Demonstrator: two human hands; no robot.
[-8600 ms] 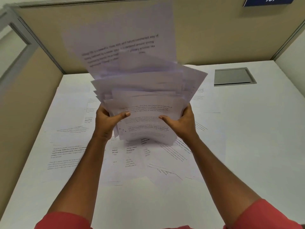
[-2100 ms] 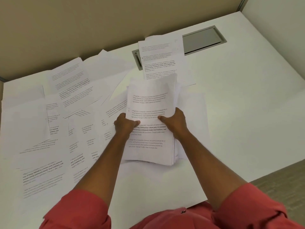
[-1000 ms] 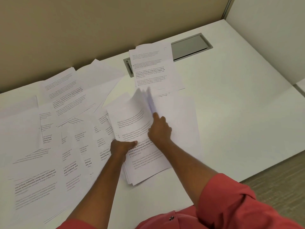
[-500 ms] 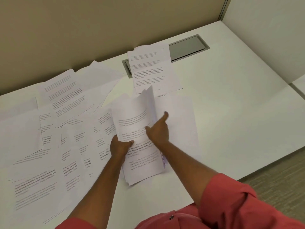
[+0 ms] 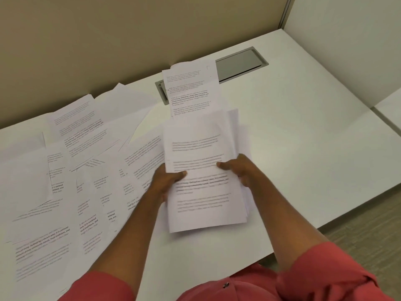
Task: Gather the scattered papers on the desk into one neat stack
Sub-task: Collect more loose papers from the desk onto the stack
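Papers stack (image 5: 201,211), head view: a thick sheaf of white sheets with printed paragraphs in black, some lines bold. The print on its top sheet is smeared by blur and none of it can be read. No brand or label shows anywhere.

The left hand (image 5: 169,183) grips the stack's left edge, its thumb lying across the top sheet and its fingers curled out of sight underneath. The right hand (image 5: 240,170) grips the right edge the same way, thumb on top pointing inward, fingers wrapped round the side. The stack sits between the two hands, its long side running away from the person, sheet edges fanned unevenly at the far right corner. Whether its near end rests on the desk (image 5: 303,137) I cannot tell.

Just beyond the stack a single printed sheet (image 5: 191,92) lies partly over a grey cable hatch (image 5: 240,63) set in the desk. Loose sheets (image 5: 65,170) cover the left half of the desk, overlapping at many angles; their text is too small to read surely. A beige partition (image 5: 130,40) stands behind. Red sleeves (image 5: 325,276) show at the bottom edge.
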